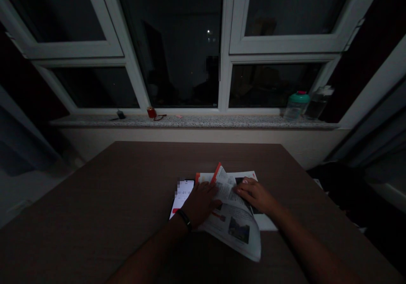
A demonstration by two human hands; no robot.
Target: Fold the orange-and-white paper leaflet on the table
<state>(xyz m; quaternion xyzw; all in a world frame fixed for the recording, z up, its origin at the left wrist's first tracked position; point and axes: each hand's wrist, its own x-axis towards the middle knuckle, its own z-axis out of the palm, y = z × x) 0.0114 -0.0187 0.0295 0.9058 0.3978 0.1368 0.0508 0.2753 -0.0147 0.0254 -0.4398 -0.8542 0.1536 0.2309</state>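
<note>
An open printed booklet (222,233) with orange-red page corners lies on the table, one page curled up with its near corner lifted. My left hand (200,201), wearing a dark wristband (184,219), rests on the left part of the booklet with its fingers stretched out. My right hand (255,194) is at the right side of the raised page; its fingers are bent together against the paper, and the fingertips are partly hard to make out. A phone (182,195) with a lit screen lies just left of the booklet, partly covered by my left hand and forearm.
The brown table (127,191) ends before a stone windowsill (203,122). On the sill are a small dark bottle (120,114), a red jar (151,112), a clear bottle with a teal lid (296,106) and another clear bottle (319,102). Curtains hang at both sides.
</note>
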